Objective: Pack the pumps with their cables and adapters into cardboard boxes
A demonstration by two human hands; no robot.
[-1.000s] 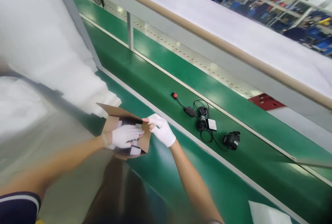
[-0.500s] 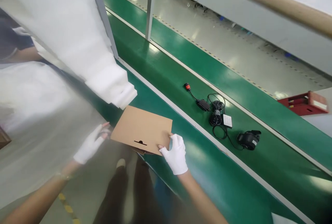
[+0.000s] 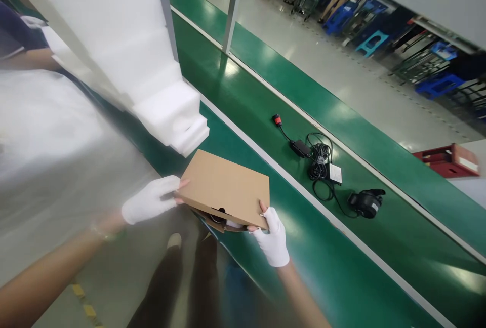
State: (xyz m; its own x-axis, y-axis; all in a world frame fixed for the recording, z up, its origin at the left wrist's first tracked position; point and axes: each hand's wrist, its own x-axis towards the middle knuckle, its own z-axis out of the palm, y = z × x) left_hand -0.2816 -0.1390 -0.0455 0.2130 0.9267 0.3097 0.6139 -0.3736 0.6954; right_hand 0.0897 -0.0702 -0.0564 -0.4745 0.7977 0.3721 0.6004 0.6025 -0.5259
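Observation:
A brown cardboard box sits on the near edge of the green conveyor belt, its lid partly raised at the front. Through the gap under the lid something dark and a bit of white show, too little to name. My left hand, in a white glove with bare fingertips, grips the lid's left corner. At the front right corner, my gloved right hand pinches the lid between thumb and fingers.
White foam blocks are stacked behind the box on the left, beside a co-worker's arm. Farther right on the belt lie a coiled black cable and a black charger-like device. A red crate stands at far right.
The lid's front edge has lifted, opening a gap. My left hand has moved right onto the lid's corner. My right hand has shifted slightly right and down, and the view has tilted up.

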